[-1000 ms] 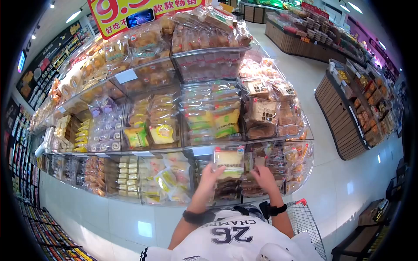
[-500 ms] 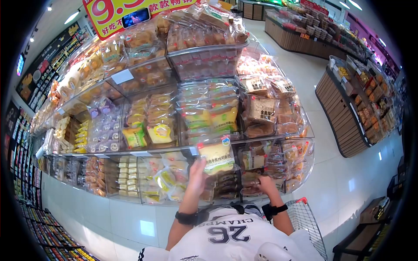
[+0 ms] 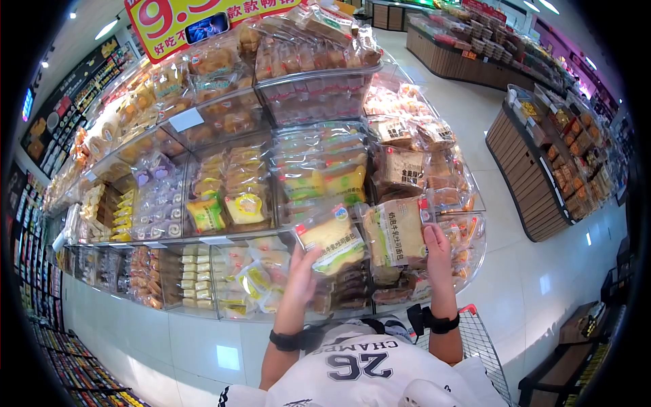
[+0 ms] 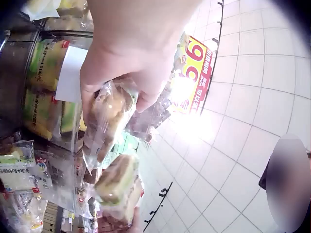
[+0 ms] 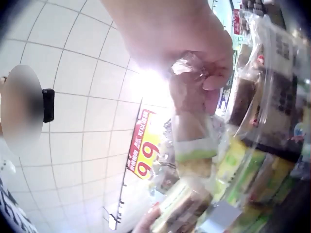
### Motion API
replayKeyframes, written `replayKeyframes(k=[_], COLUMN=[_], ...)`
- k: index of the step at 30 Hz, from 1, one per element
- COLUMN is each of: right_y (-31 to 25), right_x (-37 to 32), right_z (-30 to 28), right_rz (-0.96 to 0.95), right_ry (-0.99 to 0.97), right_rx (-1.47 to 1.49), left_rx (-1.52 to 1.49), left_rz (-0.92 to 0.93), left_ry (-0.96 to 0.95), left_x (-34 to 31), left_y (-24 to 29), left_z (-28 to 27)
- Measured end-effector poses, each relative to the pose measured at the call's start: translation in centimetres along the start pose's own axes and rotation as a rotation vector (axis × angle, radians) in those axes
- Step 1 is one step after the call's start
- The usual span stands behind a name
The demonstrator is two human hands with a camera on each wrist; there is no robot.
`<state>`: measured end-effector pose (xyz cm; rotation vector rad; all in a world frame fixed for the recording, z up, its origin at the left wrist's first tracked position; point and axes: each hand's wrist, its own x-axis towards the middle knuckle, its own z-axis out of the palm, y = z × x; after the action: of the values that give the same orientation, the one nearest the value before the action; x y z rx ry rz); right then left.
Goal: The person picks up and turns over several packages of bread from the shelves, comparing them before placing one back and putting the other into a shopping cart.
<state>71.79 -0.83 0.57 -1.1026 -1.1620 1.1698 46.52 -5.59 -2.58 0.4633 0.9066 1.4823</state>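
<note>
My left hand (image 3: 303, 273) grips a clear-wrapped packet of sliced toast bread (image 3: 330, 239) by its left side, thumb over the front. In the right hand (image 3: 437, 249) is a second bread packet (image 3: 397, 234), turned sideways so its printing runs vertically. The two packets are side by side, tilted, above the lower shelf bins. From the left wrist view, the fingers and thumb pinch the edges of the left packet (image 4: 108, 119). In the right wrist view the hand pinches the end of its packet (image 5: 192, 121), with the other packet (image 5: 182, 208) beyond it.
A tiered bakery display (image 3: 217, 239) with several clear bins of packaged bread stands in front. A phone (image 3: 207, 28) sits before the yellow price sign (image 3: 149, 30). A shopping cart (image 3: 483, 339) is at the right hip. Another wooden display stand (image 3: 525, 173) stands across the aisle.
My right hand has taken a bread packet from the lower bin and raised it beside the first. The left hand's packet has shifted left and tilted.
</note>
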Motion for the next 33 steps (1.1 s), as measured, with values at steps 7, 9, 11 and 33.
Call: replayKeyframes(k=[7,9,11,33], right_y=[-0.3,-0.6,-0.7,-1.0], right_x=[-1.7,-2.4,-3.2,-3.7], right_z=[2.2,2.6,2.7,4.2], right_rz=[-0.050,-0.213,-0.350,-0.505], right_ry=[0.108,0.210,0.281,-0.170], right_rx=[0.195,0.098,0.068,-0.353], left_rx=[-0.025,-0.016,-0.020,0.063], left_rz=[-0.057,-0.032,-0.050,-0.013], left_ry=[-0.033,-0.085,-0.082,-0.172], left_x=[-1.4,-1.8,-1.9,-1.0], left_y=[-0.5,-0.3,-0.5,-0.2], left_z=[1.3,2.0,1.7,3.5])
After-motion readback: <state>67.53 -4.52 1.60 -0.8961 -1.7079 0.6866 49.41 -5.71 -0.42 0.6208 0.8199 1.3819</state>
